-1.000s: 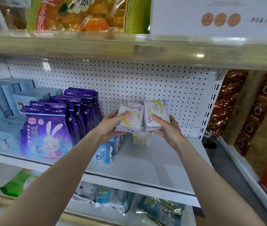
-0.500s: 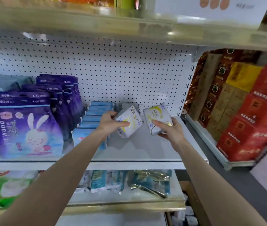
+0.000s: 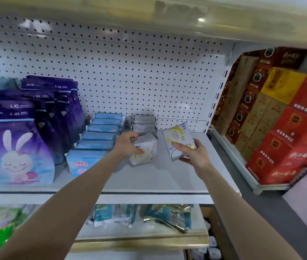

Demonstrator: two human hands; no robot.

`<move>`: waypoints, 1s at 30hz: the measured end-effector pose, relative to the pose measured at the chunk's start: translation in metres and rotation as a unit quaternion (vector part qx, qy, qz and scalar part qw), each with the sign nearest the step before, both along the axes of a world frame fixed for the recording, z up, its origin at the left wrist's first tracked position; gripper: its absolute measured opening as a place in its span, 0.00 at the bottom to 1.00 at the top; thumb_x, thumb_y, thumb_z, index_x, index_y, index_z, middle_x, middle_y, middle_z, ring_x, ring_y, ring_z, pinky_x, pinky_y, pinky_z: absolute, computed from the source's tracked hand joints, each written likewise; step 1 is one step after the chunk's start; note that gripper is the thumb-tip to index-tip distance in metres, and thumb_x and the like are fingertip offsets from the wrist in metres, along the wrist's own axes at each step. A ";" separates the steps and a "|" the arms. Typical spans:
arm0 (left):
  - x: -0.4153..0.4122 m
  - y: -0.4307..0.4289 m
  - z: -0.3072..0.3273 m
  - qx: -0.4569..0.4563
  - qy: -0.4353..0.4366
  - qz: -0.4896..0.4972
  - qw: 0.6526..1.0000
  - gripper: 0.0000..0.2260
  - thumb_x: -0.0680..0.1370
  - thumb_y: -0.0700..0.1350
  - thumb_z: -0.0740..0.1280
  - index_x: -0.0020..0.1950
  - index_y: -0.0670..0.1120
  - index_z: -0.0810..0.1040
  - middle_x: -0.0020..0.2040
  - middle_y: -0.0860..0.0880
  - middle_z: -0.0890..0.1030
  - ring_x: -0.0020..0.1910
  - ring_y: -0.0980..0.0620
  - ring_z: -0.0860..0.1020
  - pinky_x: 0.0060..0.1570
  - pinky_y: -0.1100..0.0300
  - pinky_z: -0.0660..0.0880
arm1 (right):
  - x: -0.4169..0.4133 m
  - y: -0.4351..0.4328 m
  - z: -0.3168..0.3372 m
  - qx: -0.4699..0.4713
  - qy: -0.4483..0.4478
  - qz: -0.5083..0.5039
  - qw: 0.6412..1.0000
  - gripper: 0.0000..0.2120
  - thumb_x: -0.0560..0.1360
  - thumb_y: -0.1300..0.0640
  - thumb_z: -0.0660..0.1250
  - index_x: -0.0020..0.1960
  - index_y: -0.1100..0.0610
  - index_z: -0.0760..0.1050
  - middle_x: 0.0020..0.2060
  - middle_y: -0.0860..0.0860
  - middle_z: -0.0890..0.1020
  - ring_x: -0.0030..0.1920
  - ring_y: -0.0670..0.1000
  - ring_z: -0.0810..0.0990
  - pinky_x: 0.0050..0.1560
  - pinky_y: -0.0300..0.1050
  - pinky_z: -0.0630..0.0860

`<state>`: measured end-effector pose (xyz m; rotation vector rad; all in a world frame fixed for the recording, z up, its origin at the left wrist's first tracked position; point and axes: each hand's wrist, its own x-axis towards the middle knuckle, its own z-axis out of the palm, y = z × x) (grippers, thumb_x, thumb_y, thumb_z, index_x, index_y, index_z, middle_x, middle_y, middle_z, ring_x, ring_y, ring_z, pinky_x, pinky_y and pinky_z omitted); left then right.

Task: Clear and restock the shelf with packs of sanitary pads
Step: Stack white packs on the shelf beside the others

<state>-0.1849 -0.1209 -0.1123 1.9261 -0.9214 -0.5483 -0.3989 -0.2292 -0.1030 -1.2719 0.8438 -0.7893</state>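
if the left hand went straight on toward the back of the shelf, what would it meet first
Most likely the row of white packs standing just behind the pack that the left hand grips, with the pegboard wall beyond them. Whether they already touch is unclear.

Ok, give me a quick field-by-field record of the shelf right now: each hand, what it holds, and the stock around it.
left hand: grips a white-and-yellow pack, upright at the front of the white row, apparently resting on the shelf
right hand: holds a second white-and-yellow pack, tilted, right of the first, not touching it
white row: two more packs behind, near the pegboard
blue packs: row just left of the white row
purple rabbit bags: far left
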 end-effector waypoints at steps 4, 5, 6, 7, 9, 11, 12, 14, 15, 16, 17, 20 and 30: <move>0.009 -0.013 -0.007 0.011 -0.026 -0.005 1.000 0.32 0.64 0.32 0.79 0.66 0.39 0.75 0.62 0.44 0.76 0.62 0.48 0.75 0.56 0.64 0.69 | 0.009 -0.015 -0.003 -0.004 0.010 0.003 1.000 0.26 0.66 0.61 0.79 0.60 0.58 0.73 0.52 0.55 0.84 0.47 0.53 0.85 0.38 0.43 0.80; 0.011 -0.016 -0.008 0.013 -0.042 -0.005 0.999 0.31 0.64 0.33 0.79 0.66 0.40 0.75 0.63 0.44 0.76 0.62 0.48 0.74 0.57 0.65 0.68 | 0.011 -0.019 -0.003 -0.004 0.011 0.005 1.000 0.25 0.66 0.61 0.79 0.60 0.59 0.73 0.52 0.55 0.84 0.46 0.52 0.85 0.37 0.43 0.80; 0.012 -0.019 -0.009 0.014 -0.055 -0.006 0.998 0.31 0.65 0.33 0.78 0.66 0.40 0.75 0.64 0.44 0.75 0.63 0.48 0.73 0.59 0.65 0.67 | 0.011 -0.023 -0.004 -0.002 0.010 0.008 1.000 0.25 0.66 0.61 0.79 0.60 0.59 0.73 0.52 0.55 0.84 0.45 0.52 0.85 0.37 0.43 0.80; 0.012 -0.020 -0.009 0.014 -0.065 -0.008 0.998 0.31 0.65 0.33 0.78 0.67 0.41 0.74 0.65 0.45 0.75 0.64 0.47 0.73 0.62 0.64 0.67 | 0.012 -0.024 -0.004 -0.001 0.008 0.013 1.000 0.24 0.66 0.62 0.79 0.59 0.59 0.73 0.52 0.55 0.84 0.45 0.52 0.85 0.38 0.43 0.80; 0.014 -0.024 -0.012 0.011 -0.074 -0.009 0.997 0.33 0.65 0.33 0.78 0.69 0.41 0.72 0.66 0.44 0.74 0.65 0.46 0.72 0.67 0.58 0.67 | 0.013 -0.027 -0.006 0.002 0.010 0.019 1.000 0.24 0.66 0.62 0.79 0.58 0.58 0.73 0.52 0.56 0.84 0.45 0.52 0.85 0.39 0.44 0.81; 0.016 -0.025 -0.013 0.007 -0.081 -0.011 0.997 0.35 0.65 0.32 0.77 0.71 0.41 0.69 0.68 0.44 0.73 0.66 0.45 0.72 0.67 0.54 0.68 | 0.015 -0.028 -0.008 0.002 0.011 0.022 1.000 0.24 0.66 0.62 0.79 0.58 0.58 0.74 0.52 0.56 0.84 0.45 0.52 0.85 0.39 0.43 0.81; 0.017 -0.025 -0.014 0.002 -0.085 -0.011 0.996 0.36 0.65 0.31 0.77 0.71 0.41 0.69 0.68 0.44 0.72 0.66 0.45 0.71 0.67 0.53 0.68 | 0.016 -0.028 -0.008 0.001 0.011 0.023 1.000 0.24 0.66 0.62 0.79 0.58 0.59 0.74 0.52 0.56 0.84 0.45 0.52 0.85 0.39 0.43 0.81; 0.017 -0.026 -0.015 -0.007 -0.086 0.001 0.996 0.36 0.65 0.30 0.76 0.70 0.41 0.69 0.67 0.43 0.72 0.66 0.45 0.71 0.66 0.54 0.69 | 0.018 -0.028 -0.009 -0.002 0.016 0.029 0.999 0.25 0.66 0.62 0.79 0.60 0.59 0.73 0.52 0.56 0.83 0.46 0.52 0.85 0.40 0.44 0.81; 0.017 -0.026 -0.014 -0.012 -0.084 0.009 0.996 0.36 0.65 0.29 0.76 0.70 0.42 0.69 0.67 0.43 0.72 0.66 0.45 0.71 0.65 0.56 0.69 | 0.018 -0.027 -0.008 -0.005 0.021 0.030 0.999 0.26 0.66 0.62 0.79 0.60 0.60 0.73 0.52 0.55 0.83 0.46 0.52 0.85 0.41 0.44 0.81; 0.016 -0.025 -0.015 -0.019 -0.080 0.017 0.996 0.36 0.65 0.29 0.76 0.70 0.42 0.69 0.67 0.42 0.71 0.66 0.45 0.71 0.63 0.59 0.69 | 0.018 -0.026 -0.008 -0.008 0.026 0.030 0.999 0.26 0.66 0.62 0.79 0.61 0.60 0.72 0.52 0.55 0.83 0.46 0.52 0.85 0.41 0.44 0.81; 0.015 -0.024 -0.015 -0.025 -0.074 0.023 0.997 0.35 0.65 0.29 0.76 0.70 0.42 0.69 0.67 0.42 0.71 0.65 0.46 0.71 0.60 0.64 0.69 | 0.019 -0.026 -0.008 -0.011 0.028 0.026 0.999 0.27 0.66 0.62 0.79 0.61 0.60 0.71 0.52 0.54 0.82 0.46 0.52 0.84 0.41 0.44 0.81; 0.006 -0.017 -0.009 -0.070 -0.039 0.033 0.996 0.29 0.69 0.26 0.70 0.69 0.39 0.70 0.64 0.41 0.73 0.59 0.47 0.74 0.44 0.77 0.69 | 0.021 -0.023 -0.006 -0.015 0.031 0.017 0.999 0.31 0.65 0.62 0.80 0.61 0.60 0.67 0.53 0.54 0.81 0.47 0.52 0.84 0.42 0.45 0.81; -0.017 0.026 -0.009 -0.133 0.125 0.037 0.983 0.16 0.83 0.47 0.60 0.68 0.41 0.73 0.59 0.48 0.77 0.57 0.53 0.74 0.64 0.57 0.69 | 0.033 0.014 -0.014 -0.069 0.062 0.102 0.990 0.27 0.63 0.69 0.79 0.56 0.55 0.73 0.47 0.51 0.81 0.44 0.49 0.82 0.42 0.40 0.82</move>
